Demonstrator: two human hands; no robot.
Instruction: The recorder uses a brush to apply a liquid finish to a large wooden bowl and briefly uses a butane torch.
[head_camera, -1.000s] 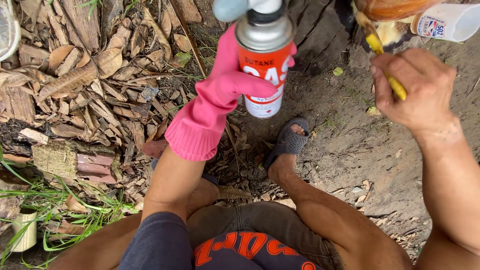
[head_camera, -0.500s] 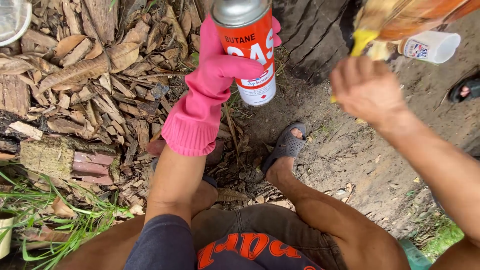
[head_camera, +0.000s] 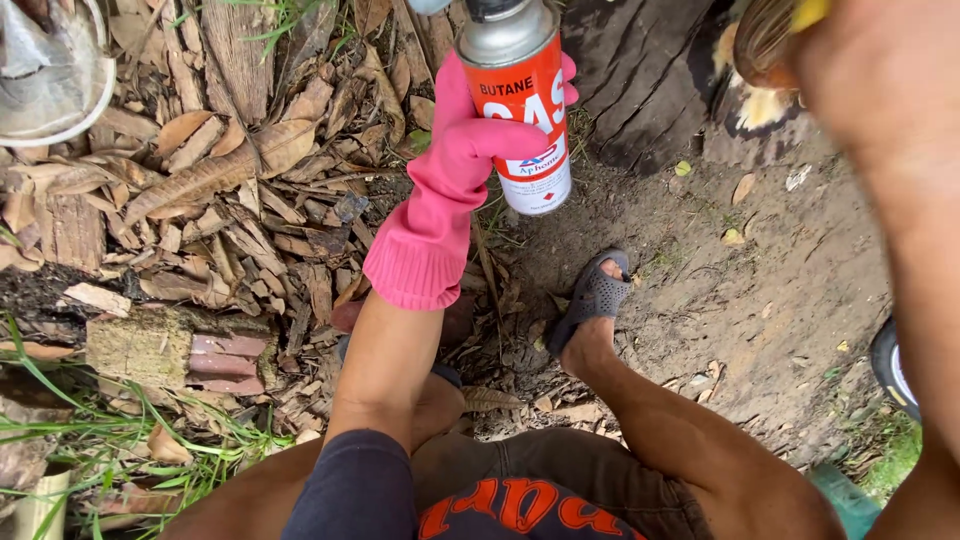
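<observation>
My left hand (head_camera: 455, 170), in a long pink rubber glove, grips an orange and white metal spray canister (head_camera: 522, 105) held upright over the ground. The canister's silver top reaches the upper edge of the view. My right hand (head_camera: 870, 90) is raised close to the camera at the upper right and is blurred. It closes on a yellow-handled tool (head_camera: 810, 12), of which only a tip shows. A brown rounded object (head_camera: 765, 45) sits right beside that hand. I am squatting, with one foot in a grey sandal (head_camera: 592, 295) on the dirt.
Dry leaves and wood scraps (head_camera: 230, 190) cover the ground at left, with a brick (head_camera: 170, 350) near some grass. A white-rimmed container (head_camera: 60, 70) sits at the top left. A dark ribbed trunk or tyre (head_camera: 630, 70) stands behind the canister. A black wheel (head_camera: 890, 370) shows at the right edge.
The gloved hand has lifted the canister higher and nearer the camera. My right hand has risen to the upper right corner, and the white bottle has dropped out of view.
</observation>
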